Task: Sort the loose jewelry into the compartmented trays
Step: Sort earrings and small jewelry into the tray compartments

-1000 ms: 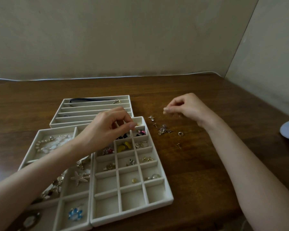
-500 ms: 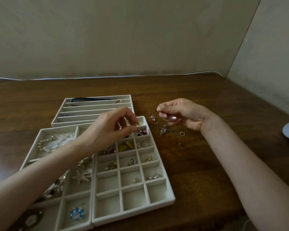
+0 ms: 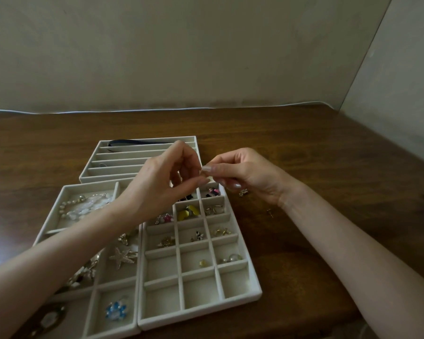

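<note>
At mid-frame, above the cream felt compartmented tray (image 3: 201,310), fingers of the left hand (image 3: 164,184) and right hand (image 3: 247,174) pinch one tiny silvery jewelry piece (image 3: 203,170), probably light, slippery, best nipped between fingertips.

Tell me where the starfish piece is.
Head view, lower left: the starfish lies in the left tray, one compartment beyond the blue flower, beside the grid tray.
</note>
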`<state>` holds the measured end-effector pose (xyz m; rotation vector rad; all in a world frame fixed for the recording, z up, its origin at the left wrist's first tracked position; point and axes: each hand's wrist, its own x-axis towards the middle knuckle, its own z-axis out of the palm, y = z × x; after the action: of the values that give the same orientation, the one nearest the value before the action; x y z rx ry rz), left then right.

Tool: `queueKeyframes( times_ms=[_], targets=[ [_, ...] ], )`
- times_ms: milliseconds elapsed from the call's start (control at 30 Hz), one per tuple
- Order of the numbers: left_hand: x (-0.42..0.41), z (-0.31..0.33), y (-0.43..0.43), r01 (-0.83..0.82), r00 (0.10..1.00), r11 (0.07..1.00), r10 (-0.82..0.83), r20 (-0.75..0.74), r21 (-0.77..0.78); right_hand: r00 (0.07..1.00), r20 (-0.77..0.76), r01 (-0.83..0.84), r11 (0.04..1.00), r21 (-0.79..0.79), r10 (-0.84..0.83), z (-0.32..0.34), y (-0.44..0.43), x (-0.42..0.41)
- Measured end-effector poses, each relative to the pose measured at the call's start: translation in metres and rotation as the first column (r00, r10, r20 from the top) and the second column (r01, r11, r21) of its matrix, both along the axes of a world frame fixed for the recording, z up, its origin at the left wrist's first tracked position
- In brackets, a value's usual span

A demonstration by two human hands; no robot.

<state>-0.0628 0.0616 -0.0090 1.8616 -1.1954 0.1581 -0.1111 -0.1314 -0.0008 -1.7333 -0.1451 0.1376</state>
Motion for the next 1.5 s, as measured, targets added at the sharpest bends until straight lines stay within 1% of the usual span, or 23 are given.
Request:
queueKeyframes(
  times_ms=[167, 200, 233, 267, 333, 367, 433, 500, 600, 667, 700, 767, 867, 900, 967, 1033, 1100, 1200, 1367, 1500],
  targets=[
    [0.001, 0.0, 0.001, 0.021, 0.998, 1.0, -0.021, 0.058, 0.016, 1.0, -0.007, -0.004, 0.998, -0.062, 0.003, 0.005, -0.008, -0.001],
    [0.001, 0.001, 0.002, 0.042, 0.998, 0.998, -0.043, 0.037, 0.036, 1.0, -0.009, 0.02, 0.996, -0.084, -0.021, 0.005, -0.01, -0.001],
    [0.001, 0.004, 0.003, 0.083, 0.996, 0.994, -0.082, -0.018, 0.069, 0.998, -0.009, 0.06, 0.992, -0.11, -0.061, 0.006, -0.014, 0.0],
    [0.001, 0.007, 0.005, 0.149, 0.985, 0.982, -0.137, -0.108, 0.113, 0.993, -0.006, 0.115, 0.983, -0.142, -0.117, 0.005, -0.017, 0.0],
    [0.002, 0.014, 0.009, 0.334, 0.92, 0.916, -0.266, -0.287, 0.221, 0.971, 0.013, 0.237, 0.952, -0.195, -0.239, 0.005, -0.025, 0.002],
    [0.001, 0.017, 0.01, 0.419, 0.885, 0.865, -0.322, -0.336, 0.277, 0.958, 0.025, 0.284, 0.936, -0.208, -0.285, 0.004, -0.028, 0.003],
    [-0.002, 0.021, 0.011, 0.535, 0.832, 0.764, -0.403, -0.381, 0.36, 0.942, 0.045, 0.335, 0.917, -0.218, -0.334, 0.002, -0.033, 0.005],
    [-0.004, 0.021, 0.011, 0.573, 0.812, 0.705, -0.423, -0.401, 0.417, 0.936, 0.051, 0.351, 0.907, -0.234, -0.349, 0.0, -0.035, 0.006],
    [-0.003, 0.019, 0.012, 0.582, 0.806, 0.657, -0.387, -0.448, 0.479, 0.938, 0.037, 0.341, 0.904, -0.257, -0.344, -0.003, -0.034, 0.008],
    [-0.001, 0.019, 0.012, 0.567, 0.816, 0.657, -0.366, -0.447, 0.497, 0.941, 0.036, 0.335, 0.906, -0.258, -0.337, -0.005, -0.033, 0.009],
    [-0.001, 0.019, 0.012, 0.549, 0.826, 0.683, -0.357, -0.437, 0.481, 0.94, 0.04, 0.337, 0.906, -0.257, -0.338, -0.005, -0.034, 0.009],
    [0.001, 0.017, 0.011, 0.47, 0.864, 0.784, -0.314, -0.394, 0.406, 0.937, 0.054, 0.347, 0.9, -0.264, -0.346, -0.003, -0.035, 0.009],
    [0.005, 0.011, 0.008, 0.219, 0.95, 0.934, -0.137, -0.281, 0.284, 0.92, 0.109, 0.392, 0.863, -0.318, -0.377, -0.004, -0.036, 0.01],
    [0.007, 0.009, 0.006, 0.113, 0.973, 0.964, -0.057, -0.225, 0.242, 0.908, 0.155, 0.419, 0.831, -0.365, -0.39, -0.005, -0.037, 0.011],
    [0.011, 0.004, 0.004, -0.062, 0.984, 0.986, 0.086, -0.157, 0.154, 0.877, 0.283, 0.479, 0.727, -0.492, -0.387, -0.01, -0.038, 0.014],
    [0.015, 0.0, 0.004, -0.151, 0.975, 0.982, 0.166, -0.146, 0.112, 0.853, 0.381, 0.521, 0.63, -0.576, -0.357, -0.015, -0.038, 0.016],
    [0.019, -0.003, 0.005, -0.192, 0.971, 0.975, 0.206, -0.125, 0.111, 0.845, 0.426, 0.531, 0.597, -0.602, -0.322, -0.019, -0.039, 0.018],
    [0.02, -0.004, 0.006, -0.195, 0.972, 0.974, 0.208, -0.112, 0.119, 0.84, 0.469, 0.535, 0.56, -0.633, -0.273, -0.022, -0.038, 0.02],
    [0.019, -0.004, 0.006, -0.183, 0.978, 0.975, 0.194, -0.076, 0.129, 0.878, 0.443, 0.467, 0.529, -0.709, -0.182, -0.029, -0.035, 0.023],
    [0.019, -0.005, 0.006, -0.181, 0.981, 0.976, 0.189, -0.052, 0.124, 0.887, 0.429, 0.45, 0.524, -0.723, -0.17, -0.029, -0.034, 0.025]
  ],
)
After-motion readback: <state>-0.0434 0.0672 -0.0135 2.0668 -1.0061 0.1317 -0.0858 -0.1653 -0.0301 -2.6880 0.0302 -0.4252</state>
